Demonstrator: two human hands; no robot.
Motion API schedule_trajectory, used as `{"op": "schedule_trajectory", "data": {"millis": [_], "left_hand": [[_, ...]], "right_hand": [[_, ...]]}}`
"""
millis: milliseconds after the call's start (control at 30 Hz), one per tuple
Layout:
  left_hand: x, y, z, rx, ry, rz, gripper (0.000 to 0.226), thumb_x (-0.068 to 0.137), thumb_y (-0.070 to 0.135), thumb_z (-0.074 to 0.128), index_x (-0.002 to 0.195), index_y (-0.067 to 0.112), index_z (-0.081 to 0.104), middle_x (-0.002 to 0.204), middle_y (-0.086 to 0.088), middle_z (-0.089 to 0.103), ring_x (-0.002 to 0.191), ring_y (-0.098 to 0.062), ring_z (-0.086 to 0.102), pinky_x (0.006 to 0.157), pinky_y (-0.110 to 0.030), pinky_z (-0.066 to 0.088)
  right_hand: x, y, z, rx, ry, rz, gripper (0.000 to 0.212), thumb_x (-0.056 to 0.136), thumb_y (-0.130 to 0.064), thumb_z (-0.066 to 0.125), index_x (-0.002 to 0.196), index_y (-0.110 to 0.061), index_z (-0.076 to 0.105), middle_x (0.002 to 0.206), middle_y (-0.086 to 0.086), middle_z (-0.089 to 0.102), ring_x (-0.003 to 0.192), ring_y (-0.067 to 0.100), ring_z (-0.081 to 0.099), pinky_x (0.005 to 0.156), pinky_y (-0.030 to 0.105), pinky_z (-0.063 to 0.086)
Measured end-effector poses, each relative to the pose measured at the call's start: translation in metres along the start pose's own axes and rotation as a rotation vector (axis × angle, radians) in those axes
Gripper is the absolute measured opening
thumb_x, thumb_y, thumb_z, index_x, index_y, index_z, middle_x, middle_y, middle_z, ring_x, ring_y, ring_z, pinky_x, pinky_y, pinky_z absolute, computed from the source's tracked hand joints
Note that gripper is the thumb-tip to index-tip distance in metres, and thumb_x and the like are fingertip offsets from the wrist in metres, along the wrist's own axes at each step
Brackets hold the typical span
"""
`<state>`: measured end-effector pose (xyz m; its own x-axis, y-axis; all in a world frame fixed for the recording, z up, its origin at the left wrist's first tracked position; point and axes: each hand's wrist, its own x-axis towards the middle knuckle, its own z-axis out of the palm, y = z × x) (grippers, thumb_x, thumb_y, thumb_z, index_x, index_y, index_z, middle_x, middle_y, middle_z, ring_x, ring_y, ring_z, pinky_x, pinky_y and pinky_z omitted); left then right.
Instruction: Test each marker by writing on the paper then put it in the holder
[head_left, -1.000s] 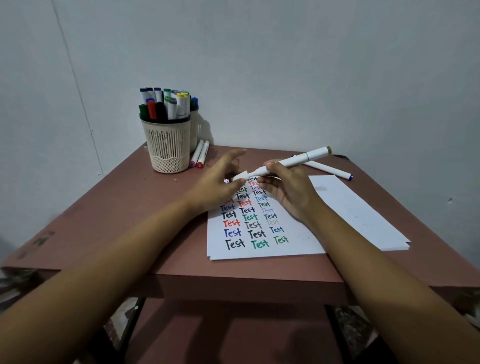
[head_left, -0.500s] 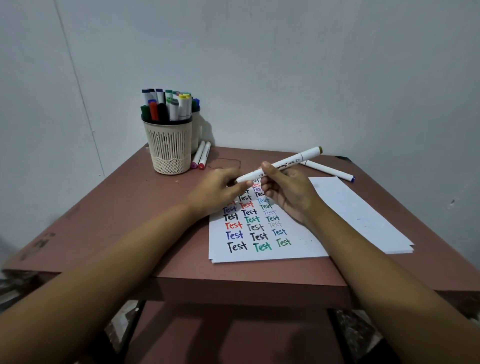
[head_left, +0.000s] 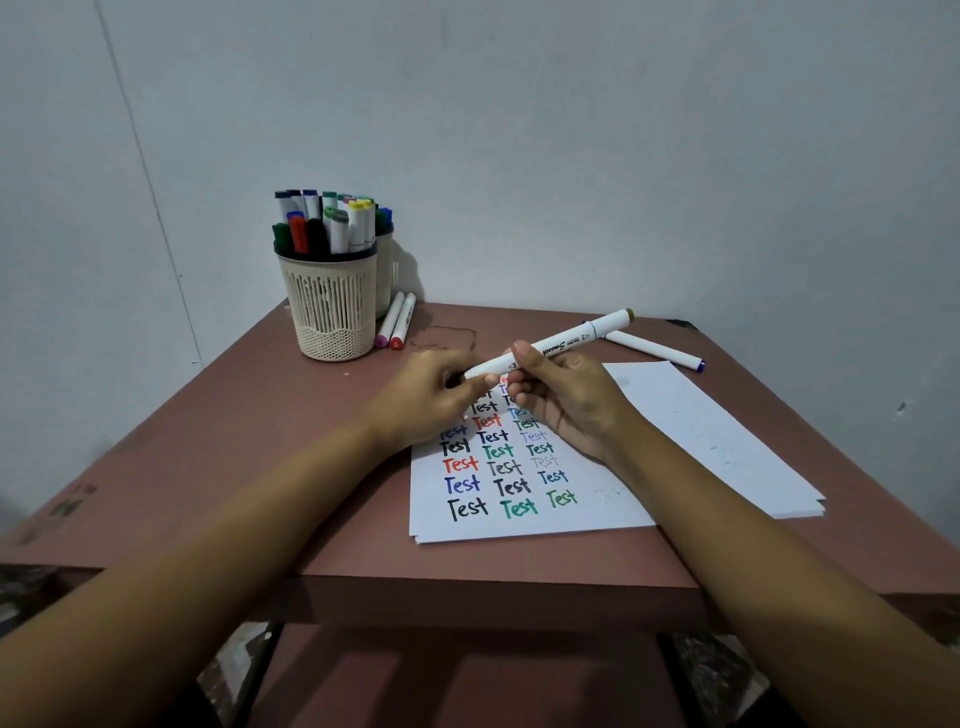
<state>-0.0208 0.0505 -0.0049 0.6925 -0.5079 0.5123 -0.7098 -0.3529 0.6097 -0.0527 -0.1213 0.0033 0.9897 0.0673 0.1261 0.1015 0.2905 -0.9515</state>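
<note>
My right hand (head_left: 569, 402) grips a white marker (head_left: 571, 339) with an olive end cap, held slanted above the paper (head_left: 524, 525). My left hand (head_left: 428, 397) pinches the marker's near end, where the cap sits. The paper carries rows of the word "Test" in several colours. A cream slatted holder (head_left: 332, 306) full of markers stands at the table's back left.
Two markers, a pink-capped one (head_left: 390, 319) and a red-capped one (head_left: 403, 321), lie beside the holder. A white marker with a blue cap (head_left: 655, 351) lies behind the paper at the right. A second holder (head_left: 385, 270) stands behind the first. The brown table (head_left: 208, 441) sits in a wall corner.
My left hand went from open fingers to pinching the marker's near end. Both hands and the marker stayed above the top of the paper.
</note>
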Motion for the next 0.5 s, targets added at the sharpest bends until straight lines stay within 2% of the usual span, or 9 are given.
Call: {"op": "schedule_trajectory", "data": {"millis": [100, 200, 267, 367, 433, 500], "left_hand": [[0.0, 0.002, 0.0, 0.047, 0.029, 0.006, 0.031, 0.09, 0.033, 0.056, 0.078, 0.005, 0.062, 0.059, 0.003, 0.049, 0.056, -0.01, 0.043, 0.053, -0.029, 0.033], [0.002, 0.003, -0.001, 0.125, 0.06, -0.017, 0.033, 0.092, 0.032, 0.057, 0.086, 0.0, 0.063, 0.065, -0.004, 0.053, 0.058, -0.013, 0.045, 0.056, -0.031, 0.034], [0.002, 0.003, -0.004, 0.172, 0.075, -0.038, 0.031, 0.091, 0.034, 0.056, 0.1, 0.006, 0.065, 0.077, -0.002, 0.058, 0.067, -0.014, 0.05, 0.062, -0.03, 0.037], [0.0, -0.007, -0.015, 0.248, 0.092, -0.116, 0.042, 0.091, 0.044, 0.049, 0.122, 0.016, 0.058, 0.095, 0.001, 0.056, 0.084, -0.011, 0.051, 0.071, -0.026, 0.038], [-0.003, -0.017, -0.022, 0.364, 0.048, -0.212, 0.039, 0.093, 0.043, 0.047, 0.117, 0.013, 0.059, 0.1, 0.0, 0.051, 0.089, -0.012, 0.048, 0.076, -0.027, 0.037], [-0.005, -0.024, -0.026, 0.464, -0.027, -0.299, 0.032, 0.095, 0.036, 0.047, 0.109, 0.009, 0.059, 0.104, -0.004, 0.051, 0.091, -0.015, 0.047, 0.077, -0.027, 0.035]], "right_hand": [[0.001, -0.001, 0.001, -0.009, 0.006, -0.007, 0.019, 0.092, -0.015, 0.057, 0.082, 0.0, 0.063, 0.061, 0.003, 0.062, 0.055, 0.009, 0.06, 0.053, 0.015, 0.051], [0.001, -0.004, 0.003, -0.008, 0.025, -0.012, 0.019, 0.093, -0.017, 0.057, 0.087, 0.0, 0.062, 0.062, 0.003, 0.06, 0.054, 0.01, 0.057, 0.053, 0.016, 0.05], [0.002, -0.008, 0.002, -0.01, 0.063, -0.016, 0.02, 0.094, -0.02, 0.056, 0.085, -0.002, 0.061, 0.062, 0.003, 0.059, 0.054, 0.011, 0.057, 0.052, 0.018, 0.05], [0.003, -0.013, -0.003, 0.047, 0.16, -0.047, 0.019, 0.097, -0.02, 0.053, 0.083, -0.008, 0.059, 0.068, 0.004, 0.063, 0.062, 0.015, 0.063, 0.056, 0.023, 0.052], [0.006, -0.021, -0.008, 0.091, 0.219, -0.064, 0.019, 0.097, -0.013, 0.048, 0.079, -0.008, 0.053, 0.071, 0.008, 0.06, 0.07, 0.02, 0.063, 0.068, 0.03, 0.055], [0.01, -0.032, -0.018, 0.088, 0.266, -0.069, 0.02, 0.096, -0.004, 0.042, 0.077, -0.006, 0.046, 0.068, 0.01, 0.051, 0.067, 0.023, 0.058, 0.068, 0.035, 0.055]]}}
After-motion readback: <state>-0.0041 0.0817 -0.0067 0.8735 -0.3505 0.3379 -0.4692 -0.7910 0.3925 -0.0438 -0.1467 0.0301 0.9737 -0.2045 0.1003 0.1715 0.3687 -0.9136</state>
